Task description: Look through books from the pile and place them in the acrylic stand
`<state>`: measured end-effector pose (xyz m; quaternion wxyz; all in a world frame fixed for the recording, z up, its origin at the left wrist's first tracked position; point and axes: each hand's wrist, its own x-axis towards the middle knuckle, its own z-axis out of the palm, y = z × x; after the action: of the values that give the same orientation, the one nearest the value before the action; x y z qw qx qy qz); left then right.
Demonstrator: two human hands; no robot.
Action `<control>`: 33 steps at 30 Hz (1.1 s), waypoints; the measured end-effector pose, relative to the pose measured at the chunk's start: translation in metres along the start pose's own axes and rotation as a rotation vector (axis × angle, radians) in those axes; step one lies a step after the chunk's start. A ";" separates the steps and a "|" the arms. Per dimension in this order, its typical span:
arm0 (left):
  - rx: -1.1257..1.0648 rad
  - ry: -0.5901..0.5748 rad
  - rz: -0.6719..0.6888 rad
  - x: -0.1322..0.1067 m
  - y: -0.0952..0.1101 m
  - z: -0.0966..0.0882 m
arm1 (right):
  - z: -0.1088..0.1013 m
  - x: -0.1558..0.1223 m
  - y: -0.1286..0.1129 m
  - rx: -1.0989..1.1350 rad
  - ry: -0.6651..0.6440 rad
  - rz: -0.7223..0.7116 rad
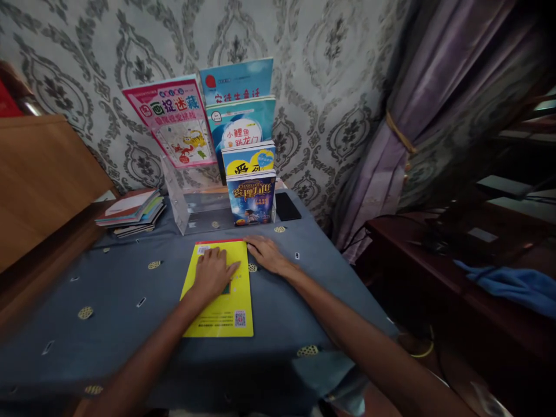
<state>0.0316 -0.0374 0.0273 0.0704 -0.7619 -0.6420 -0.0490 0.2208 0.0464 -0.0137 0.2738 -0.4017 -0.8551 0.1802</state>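
Observation:
A yellow book (240, 289) with a red top edge lies on the cloth-covered table, a QR code and barcode showing on its cover. My left hand (212, 272) rests flat on the book's upper half, fingers stretched out and thumb apart. At the upper right corner is my right hand (267, 255), its fingers extended and the fingertips touching the book's edge. Beyond both hands stands a clear acrylic book rack (204, 220). A pink book (182, 130) leans in its left side, and several books, with a dark blue book (252, 200) in front, fill its right side.
A stack of books (130, 211) sits at the table's back left, beside a wooden panel (43, 179). A flat black object (286, 207) lies right of the rack. Behind are patterned wallpaper and a purple curtain (373, 174). A dark red surface (434, 278) with a blue cloth (516, 286) stands to the right.

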 end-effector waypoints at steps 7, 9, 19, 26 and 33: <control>-0.010 -0.132 -0.036 0.010 0.035 -0.006 | -0.004 0.002 -0.005 0.022 -0.015 0.031; -0.003 -0.165 0.024 0.009 0.029 -0.011 | -0.006 0.003 -0.005 0.056 0.013 0.029; 0.070 -0.168 0.100 0.000 0.029 -0.029 | -0.009 -0.001 -0.007 0.133 0.044 0.099; 0.011 -0.055 0.069 -0.001 0.027 -0.021 | -0.010 0.000 -0.003 0.140 0.070 0.070; -0.052 -0.058 0.035 0.000 0.024 -0.027 | -0.016 -0.001 -0.008 0.156 0.061 0.117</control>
<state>0.0557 -0.0455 0.0526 0.0328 -0.7757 -0.6289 -0.0421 0.2261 0.0416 0.0026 0.3193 -0.4338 -0.8048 0.2494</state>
